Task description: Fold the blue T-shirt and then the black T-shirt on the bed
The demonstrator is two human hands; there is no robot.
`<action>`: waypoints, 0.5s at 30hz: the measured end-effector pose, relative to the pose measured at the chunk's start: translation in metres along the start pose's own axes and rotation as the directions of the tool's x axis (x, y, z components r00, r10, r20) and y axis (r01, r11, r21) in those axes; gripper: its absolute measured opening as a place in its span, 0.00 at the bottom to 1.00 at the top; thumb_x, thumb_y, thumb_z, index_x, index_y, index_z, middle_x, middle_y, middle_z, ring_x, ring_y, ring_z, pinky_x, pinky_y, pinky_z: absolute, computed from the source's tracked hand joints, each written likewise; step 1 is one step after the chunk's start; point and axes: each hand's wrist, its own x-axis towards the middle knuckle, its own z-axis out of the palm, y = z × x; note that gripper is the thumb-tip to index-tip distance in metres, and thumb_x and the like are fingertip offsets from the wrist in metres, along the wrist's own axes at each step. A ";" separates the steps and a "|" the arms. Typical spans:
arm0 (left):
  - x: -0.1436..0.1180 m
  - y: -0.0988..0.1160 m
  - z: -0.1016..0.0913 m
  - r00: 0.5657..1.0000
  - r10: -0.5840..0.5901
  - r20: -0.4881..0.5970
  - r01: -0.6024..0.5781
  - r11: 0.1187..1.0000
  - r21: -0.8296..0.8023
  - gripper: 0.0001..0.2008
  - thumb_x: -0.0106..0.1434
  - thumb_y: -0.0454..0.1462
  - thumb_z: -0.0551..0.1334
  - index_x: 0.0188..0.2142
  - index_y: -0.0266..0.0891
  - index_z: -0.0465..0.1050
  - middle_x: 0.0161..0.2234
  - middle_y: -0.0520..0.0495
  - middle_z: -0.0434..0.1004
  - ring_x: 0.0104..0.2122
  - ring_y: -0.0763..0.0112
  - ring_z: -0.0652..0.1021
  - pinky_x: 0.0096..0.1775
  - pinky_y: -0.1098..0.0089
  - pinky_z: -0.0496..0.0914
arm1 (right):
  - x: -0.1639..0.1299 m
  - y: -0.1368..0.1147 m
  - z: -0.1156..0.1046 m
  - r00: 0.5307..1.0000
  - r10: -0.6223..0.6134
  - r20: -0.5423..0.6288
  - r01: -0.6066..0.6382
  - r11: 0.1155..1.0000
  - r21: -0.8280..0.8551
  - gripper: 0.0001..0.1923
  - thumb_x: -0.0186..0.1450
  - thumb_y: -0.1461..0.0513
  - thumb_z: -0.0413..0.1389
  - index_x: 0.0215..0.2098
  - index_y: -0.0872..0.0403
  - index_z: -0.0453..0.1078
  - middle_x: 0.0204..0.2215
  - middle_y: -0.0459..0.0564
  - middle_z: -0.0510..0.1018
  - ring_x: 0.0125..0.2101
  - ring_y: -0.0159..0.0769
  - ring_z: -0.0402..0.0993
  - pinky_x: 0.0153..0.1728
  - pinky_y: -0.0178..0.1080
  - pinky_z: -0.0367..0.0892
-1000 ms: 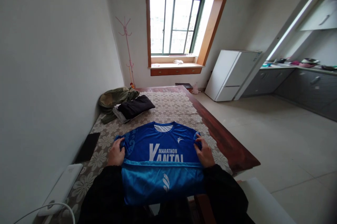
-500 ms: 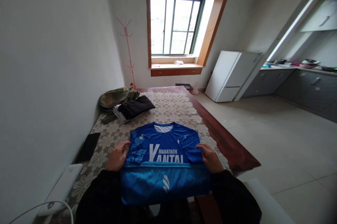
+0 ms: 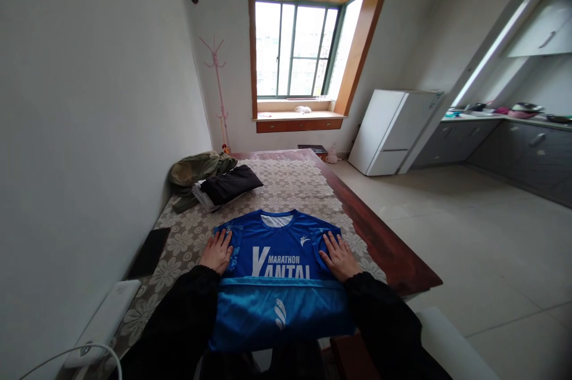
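Note:
A blue T-shirt (image 3: 286,241) with white lettering lies in front of me on the patterned tablecloth (image 3: 295,182). Its lower part is folded up over the front, and the lighter blue band hangs toward me past the near edge. Both sleeves are turned inward over the chest. My left hand (image 3: 217,251) lies flat on the left sleeve, fingers stretched out. On the other side, my right hand (image 3: 338,254) rests with spread fingers on the right sleeve. Neither hand grips the cloth.
Beyond the shirt, dark folded clothes (image 3: 230,185) lie beside an olive bundle (image 3: 201,168). Along the wall are a black flat object (image 3: 149,252) and a white power strip (image 3: 105,320) with a cable. The table's reddish wooden edge (image 3: 393,249) runs along the right. A white fridge (image 3: 388,133) stands farther off.
Both hands have moved inward from the shirt's side edges onto the sleeves, and their fingers have flattened. The sleeves now lie differently, with more of the chest and a white logo showing.

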 end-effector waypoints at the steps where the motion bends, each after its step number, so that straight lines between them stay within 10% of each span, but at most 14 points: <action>1: 0.000 0.001 0.001 1.000 0.010 -0.001 -0.010 1.000 0.007 0.29 0.72 0.39 0.49 0.70 0.34 0.62 0.71 0.33 0.60 0.72 0.44 0.57 0.69 0.43 0.53 | 0.000 -0.001 -0.001 1.000 -0.005 -0.010 0.005 1.000 -0.002 0.31 0.72 0.53 0.46 0.70 0.53 0.62 0.72 0.56 0.59 0.73 0.58 0.48 0.69 0.65 0.48; 7: -0.001 0.017 0.005 0.993 0.116 0.007 -0.115 0.993 -0.015 0.30 0.74 0.44 0.48 0.72 0.40 0.58 0.74 0.41 0.56 0.73 0.52 0.55 0.71 0.49 0.50 | 0.006 -0.017 -0.001 0.995 -0.091 0.037 0.090 0.995 0.041 0.32 0.74 0.51 0.42 0.74 0.49 0.56 0.74 0.50 0.56 0.74 0.48 0.46 0.72 0.55 0.45; 15: -0.002 0.020 0.004 0.997 0.040 0.066 -0.043 0.998 0.046 0.33 0.73 0.50 0.49 0.74 0.46 0.53 0.76 0.47 0.49 0.74 0.38 0.47 0.69 0.38 0.44 | 0.003 -0.029 0.004 0.993 -0.062 0.100 0.074 0.990 -0.122 0.34 0.74 0.47 0.41 0.76 0.45 0.50 0.76 0.46 0.50 0.75 0.52 0.36 0.71 0.61 0.39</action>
